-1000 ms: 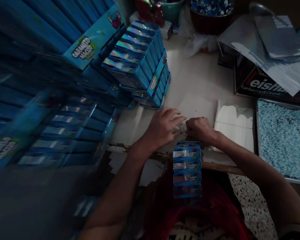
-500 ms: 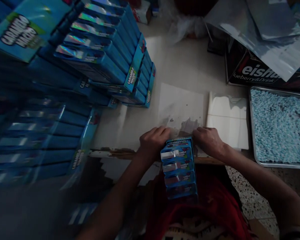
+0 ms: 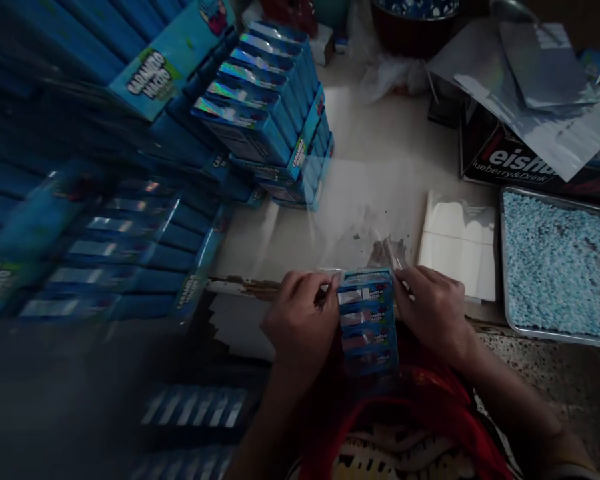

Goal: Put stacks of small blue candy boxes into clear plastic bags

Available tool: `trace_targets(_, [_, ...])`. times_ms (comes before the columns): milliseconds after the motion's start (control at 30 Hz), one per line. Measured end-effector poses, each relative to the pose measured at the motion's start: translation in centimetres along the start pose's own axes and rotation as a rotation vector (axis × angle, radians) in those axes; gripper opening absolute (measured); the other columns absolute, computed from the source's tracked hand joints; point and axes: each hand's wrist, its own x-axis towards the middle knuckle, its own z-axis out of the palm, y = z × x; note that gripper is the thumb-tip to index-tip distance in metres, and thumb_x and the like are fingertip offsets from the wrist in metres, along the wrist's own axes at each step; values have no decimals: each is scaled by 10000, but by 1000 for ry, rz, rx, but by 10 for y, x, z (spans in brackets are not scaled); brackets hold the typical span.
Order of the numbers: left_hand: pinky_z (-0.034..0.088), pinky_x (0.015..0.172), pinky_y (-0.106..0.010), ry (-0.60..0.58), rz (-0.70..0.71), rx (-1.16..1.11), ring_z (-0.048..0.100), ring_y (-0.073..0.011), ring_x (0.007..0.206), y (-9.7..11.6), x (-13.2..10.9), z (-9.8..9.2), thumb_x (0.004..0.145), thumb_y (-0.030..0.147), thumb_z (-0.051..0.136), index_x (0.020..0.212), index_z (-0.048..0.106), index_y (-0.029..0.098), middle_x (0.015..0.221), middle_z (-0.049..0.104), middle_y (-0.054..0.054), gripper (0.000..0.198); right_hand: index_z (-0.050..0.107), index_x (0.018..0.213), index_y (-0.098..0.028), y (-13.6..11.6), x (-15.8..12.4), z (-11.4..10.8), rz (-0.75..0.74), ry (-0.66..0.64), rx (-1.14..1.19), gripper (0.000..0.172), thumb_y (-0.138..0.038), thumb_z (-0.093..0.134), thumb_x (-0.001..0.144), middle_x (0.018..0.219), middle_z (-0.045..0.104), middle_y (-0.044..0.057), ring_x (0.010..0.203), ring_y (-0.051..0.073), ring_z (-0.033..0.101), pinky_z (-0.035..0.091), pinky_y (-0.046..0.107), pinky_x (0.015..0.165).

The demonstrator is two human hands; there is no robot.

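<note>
Blue box (image 3: 367,327) is at the table's (image 3: 350,120) near edge, between my left hand (image 3: 303,320) and right hand (image 3: 433,310). Both are pinching clear plastic (image 3: 393,252) beside its top corners, seemingly to keep it spread around the box. Off right, the white stack (image 3: 457,247), then the tray (image 3: 560,337) of pale candies (image 3: 550,267), both handy; over left, more boxes (image 3: 260,140) piled up, probably to save space.
</note>
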Motion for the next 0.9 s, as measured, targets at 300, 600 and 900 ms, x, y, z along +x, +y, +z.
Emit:
trace_targets(300, [523,707,-235,327,102,-86,646,-126,708,2,-18,22,912,111,803,847,647,199,780,676,5,191,719,1008,-214,1,-24,34,-110,430,122,133,-85,715,977,842,787,7,712,114,725,544,256,640])
trace_targets(600, [527,715,-254,435,270,-93,675,-133,721,-7,-15,33,923,117,797,997,742,212,818,708,-13,132,741,1109,-200,9,-27,21,-157,401,103,149,-115,741,987,897,800,20,720,118,739,589,249,645])
trace_targets(900, [537,739,-306,404,121,-283,621,-141,667,-12,-23,44,927,240,811,879,677,223,735,627,21,143,717,1064,-229,7,-34,26,-99,488,145,141,-108,688,998,926,786,23,754,119,734,599,243,658])
